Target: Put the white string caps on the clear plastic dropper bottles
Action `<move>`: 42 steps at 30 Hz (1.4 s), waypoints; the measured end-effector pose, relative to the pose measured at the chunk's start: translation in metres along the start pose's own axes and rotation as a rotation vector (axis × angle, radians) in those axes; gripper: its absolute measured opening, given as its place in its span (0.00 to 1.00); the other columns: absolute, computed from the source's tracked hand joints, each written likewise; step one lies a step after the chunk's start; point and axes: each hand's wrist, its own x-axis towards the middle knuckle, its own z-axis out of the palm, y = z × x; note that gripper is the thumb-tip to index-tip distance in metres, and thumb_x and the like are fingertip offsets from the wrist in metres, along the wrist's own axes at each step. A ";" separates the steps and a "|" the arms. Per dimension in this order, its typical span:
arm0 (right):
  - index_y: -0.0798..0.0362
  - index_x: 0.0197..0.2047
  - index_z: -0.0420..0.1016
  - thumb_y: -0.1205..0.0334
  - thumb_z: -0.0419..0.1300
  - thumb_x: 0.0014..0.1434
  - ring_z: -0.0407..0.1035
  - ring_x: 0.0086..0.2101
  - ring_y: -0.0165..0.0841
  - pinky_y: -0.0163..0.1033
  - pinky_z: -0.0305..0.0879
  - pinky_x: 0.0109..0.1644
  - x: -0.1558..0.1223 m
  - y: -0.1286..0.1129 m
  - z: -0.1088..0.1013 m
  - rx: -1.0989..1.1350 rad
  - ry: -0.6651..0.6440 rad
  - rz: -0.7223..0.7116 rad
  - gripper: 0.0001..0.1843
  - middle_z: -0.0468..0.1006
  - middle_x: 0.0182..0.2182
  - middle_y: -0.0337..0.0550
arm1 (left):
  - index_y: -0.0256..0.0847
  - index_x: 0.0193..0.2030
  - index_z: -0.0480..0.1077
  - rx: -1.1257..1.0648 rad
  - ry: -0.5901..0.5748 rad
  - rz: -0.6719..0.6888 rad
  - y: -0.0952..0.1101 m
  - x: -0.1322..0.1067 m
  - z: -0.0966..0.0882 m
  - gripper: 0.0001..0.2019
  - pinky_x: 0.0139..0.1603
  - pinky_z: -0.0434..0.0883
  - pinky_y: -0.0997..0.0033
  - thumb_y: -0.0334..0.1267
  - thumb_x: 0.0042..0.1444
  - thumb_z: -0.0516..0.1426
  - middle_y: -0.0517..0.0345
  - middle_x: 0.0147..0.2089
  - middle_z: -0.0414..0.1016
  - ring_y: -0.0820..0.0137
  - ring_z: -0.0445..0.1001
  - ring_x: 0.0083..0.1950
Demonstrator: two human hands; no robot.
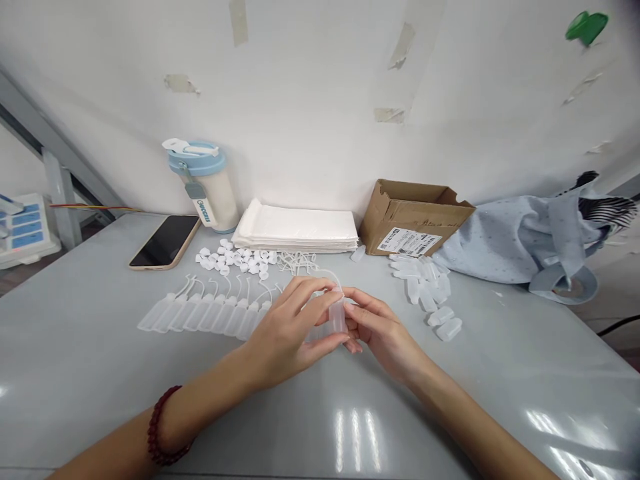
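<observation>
Between both hands a small translucent plastic bottle [338, 318] stands roughly upright, a thin white curved tube at its top. My left hand [287, 333] is closed on it, fingers at the top and thumb near the base. My right hand [383, 327] grips the same bottle from the right side. To the left lies a row of similar bottles [200, 315] with thin tubes, partly hidden by my left hand. Behind them are a heap of small white caps [240, 259] and a pile of thin white tubes [296, 261]. Loose bottles without tubes [425, 283] lie at the right.
Along the wall stand a blue-lidded tumbler [213, 190], a stack of white folded sheets [300, 227] and an open cardboard box [413, 220]. A phone [165, 243] lies left on the grey table [280, 427]. Light blue cloth [500, 237] and a tape roll [564, 285] are right.
</observation>
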 end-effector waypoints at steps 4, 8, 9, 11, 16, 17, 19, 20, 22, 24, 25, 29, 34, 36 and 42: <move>0.53 0.35 0.71 0.52 0.51 0.65 0.56 0.18 0.24 0.33 0.52 0.26 0.001 -0.002 0.000 -0.166 0.055 -0.080 0.15 0.64 0.17 0.31 | 0.37 0.56 0.61 0.053 -0.046 0.066 -0.001 -0.001 0.000 0.20 0.50 0.70 0.57 0.35 0.57 0.59 0.43 0.51 0.69 0.61 0.68 0.51; 0.54 0.29 0.69 0.51 0.50 0.65 0.55 0.18 0.23 0.33 0.51 0.26 0.001 -0.002 -0.001 -0.264 0.087 -0.094 0.18 0.61 0.15 0.30 | 0.35 0.54 0.63 0.081 -0.020 0.105 -0.001 0.000 0.001 0.20 0.49 0.71 0.56 0.36 0.57 0.60 0.42 0.49 0.70 0.60 0.69 0.49; 0.54 0.29 0.68 0.51 0.50 0.65 0.55 0.19 0.24 0.33 0.51 0.26 0.001 -0.002 -0.001 -0.268 0.094 -0.088 0.19 0.62 0.15 0.30 | 0.34 0.53 0.63 0.085 -0.007 0.119 -0.001 0.000 0.002 0.20 0.49 0.71 0.56 0.37 0.56 0.61 0.42 0.48 0.71 0.60 0.69 0.49; 0.54 0.28 0.68 0.51 0.50 0.65 0.56 0.19 0.24 0.33 0.52 0.26 0.001 -0.002 -0.002 -0.272 0.104 -0.080 0.19 0.62 0.15 0.31 | 0.33 0.53 0.64 0.097 0.008 0.143 -0.002 0.000 0.002 0.21 0.48 0.72 0.56 0.39 0.55 0.61 0.42 0.47 0.71 0.60 0.69 0.48; 0.54 0.27 0.67 0.51 0.52 0.64 0.55 0.20 0.24 0.33 0.52 0.27 0.002 -0.002 -0.004 -0.277 0.108 -0.066 0.18 0.63 0.15 0.31 | 0.35 0.55 0.63 0.134 0.003 0.179 -0.005 -0.001 0.002 0.24 0.48 0.72 0.56 0.39 0.55 0.62 0.42 0.48 0.70 0.60 0.68 0.49; 0.54 0.28 0.68 0.51 0.52 0.64 0.55 0.20 0.24 0.33 0.52 0.27 0.002 -0.003 -0.004 -0.277 0.108 -0.062 0.18 0.63 0.15 0.32 | 0.35 0.56 0.63 0.141 0.001 0.179 -0.006 -0.001 0.002 0.24 0.47 0.72 0.56 0.39 0.55 0.62 0.42 0.49 0.70 0.60 0.68 0.49; 0.53 0.28 0.68 0.51 0.52 0.64 0.56 0.20 0.25 0.33 0.53 0.27 0.001 -0.004 -0.005 -0.274 0.105 -0.055 0.18 0.64 0.16 0.32 | 0.37 0.55 0.63 0.153 0.002 0.177 -0.006 -0.001 0.002 0.23 0.46 0.72 0.56 0.39 0.55 0.62 0.43 0.48 0.70 0.61 0.68 0.48; 0.53 0.28 0.68 0.51 0.52 0.64 0.56 0.20 0.25 0.33 0.53 0.27 0.001 -0.005 -0.005 -0.271 0.105 -0.052 0.18 0.64 0.16 0.32 | 0.37 0.55 0.64 0.157 0.004 0.175 -0.006 -0.001 0.002 0.22 0.46 0.73 0.57 0.39 0.55 0.62 0.44 0.47 0.70 0.61 0.68 0.47; 0.53 0.28 0.68 0.51 0.52 0.63 0.57 0.21 0.26 0.34 0.53 0.27 0.001 -0.006 -0.006 -0.270 0.099 -0.048 0.17 0.64 0.17 0.33 | 0.36 0.53 0.64 0.160 0.003 0.172 -0.006 -0.001 0.001 0.21 0.44 0.73 0.58 0.38 0.55 0.62 0.44 0.46 0.70 0.62 0.68 0.46; 0.54 0.29 0.68 0.51 0.52 0.63 0.57 0.21 0.26 0.34 0.53 0.27 0.001 -0.006 -0.008 -0.275 0.096 -0.048 0.17 0.64 0.17 0.33 | 0.35 0.53 0.65 0.160 0.001 0.172 -0.006 -0.002 0.001 0.20 0.44 0.73 0.58 0.38 0.55 0.62 0.45 0.45 0.70 0.62 0.68 0.46; 0.54 0.29 0.68 0.51 0.52 0.63 0.57 0.21 0.26 0.34 0.53 0.27 0.001 -0.006 -0.008 -0.279 0.094 -0.049 0.17 0.64 0.17 0.33 | 0.34 0.52 0.65 0.160 0.003 0.173 -0.006 -0.002 0.001 0.20 0.44 0.73 0.59 0.38 0.55 0.62 0.44 0.44 0.70 0.62 0.68 0.45; 0.54 0.29 0.69 0.51 0.52 0.63 0.59 0.22 0.27 0.34 0.53 0.27 0.001 -0.007 -0.008 -0.287 0.081 -0.066 0.17 0.66 0.19 0.35 | 0.32 0.51 0.65 0.136 0.019 0.174 -0.006 -0.002 0.003 0.21 0.44 0.72 0.59 0.38 0.54 0.63 0.45 0.42 0.72 0.62 0.69 0.45; 0.55 0.31 0.71 0.52 0.51 0.63 0.61 0.23 0.28 0.35 0.55 0.28 0.001 -0.009 -0.006 -0.303 0.070 -0.067 0.17 0.66 0.20 0.36 | 0.33 0.50 0.64 0.093 0.020 0.141 -0.007 -0.002 0.005 0.20 0.44 0.72 0.59 0.41 0.54 0.62 0.47 0.41 0.72 0.63 0.69 0.44; 0.55 0.31 0.72 0.52 0.51 0.63 0.61 0.24 0.28 0.35 0.55 0.28 0.001 -0.009 -0.005 -0.308 0.064 -0.069 0.18 0.66 0.20 0.36 | 0.33 0.49 0.64 0.087 0.021 0.136 -0.007 -0.002 0.004 0.20 0.44 0.72 0.59 0.41 0.54 0.62 0.47 0.41 0.72 0.63 0.69 0.44; 0.55 0.30 0.71 0.52 0.51 0.64 0.62 0.24 0.28 0.34 0.56 0.28 0.000 -0.009 -0.005 -0.301 0.060 -0.083 0.18 0.66 0.21 0.37 | 0.35 0.49 0.66 0.123 0.058 0.142 -0.006 -0.002 0.004 0.20 0.43 0.73 0.58 0.41 0.53 0.63 0.48 0.40 0.72 0.62 0.69 0.43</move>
